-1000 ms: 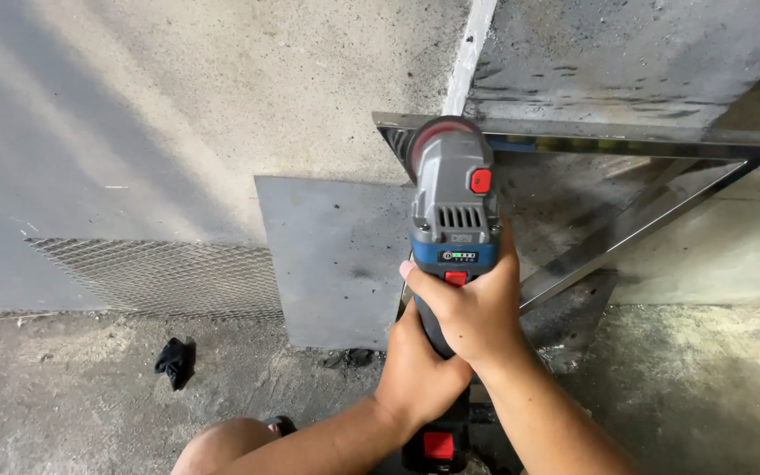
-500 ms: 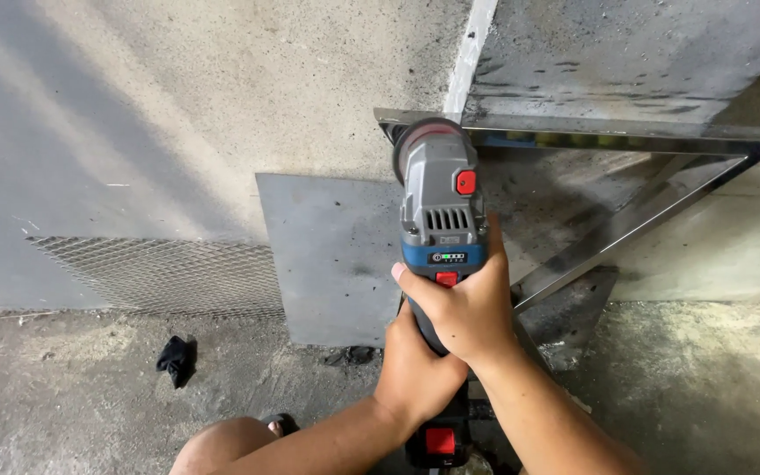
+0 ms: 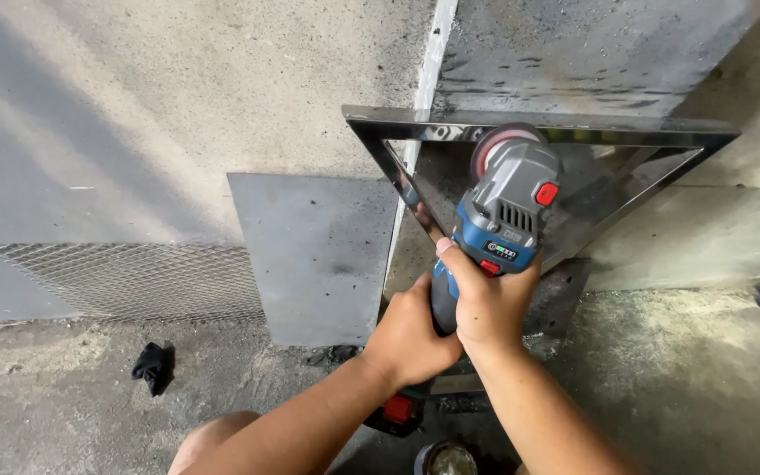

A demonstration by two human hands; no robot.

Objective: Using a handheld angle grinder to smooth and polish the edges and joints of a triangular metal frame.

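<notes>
— Hands first, what do they grip?

— I see the left hand (image 3: 411,339) closed around the rear handle of the blue-grey angle grinder (image 3: 494,224), and the right hand (image 3: 490,303) wrapped on its body, just ahead.

— And where is the grinder?

— Its disc (image 3: 496,141) touches the top bar of the shiny metal frame (image 3: 573,132), which leans on the concrete wall (image 3: 178,97), beside a grey steel plate (image 3: 314,255).

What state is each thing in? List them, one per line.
Angle grinder: gripped in both hands, disc against the frame.
Left hand: closed on the grinder's rear.
Right hand: fingers wrapped round its body.
Metal frame: propped against the wall.
Grey plate: leaning upright.
</notes>
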